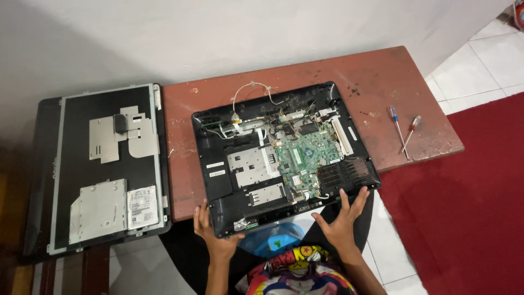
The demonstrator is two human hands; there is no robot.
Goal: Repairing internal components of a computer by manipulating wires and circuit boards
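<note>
wrists of both hands cut off beneath opened laptop base.

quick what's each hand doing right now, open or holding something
Left hand: open, fingers spread, flat against the near-left edge of the opened laptop base.
Right hand: open, fingers spread, at the base's near-right edge, holding nothing.

One view only, from a camera worn on the person's head. It looks steeply down and forward from well above the reddish tabletop, far enough to take in its whole width. A white wall fills the top of the frame, tiled floor and red carpet the right side, and the person's lap and forearms the bottom centre.
</note>
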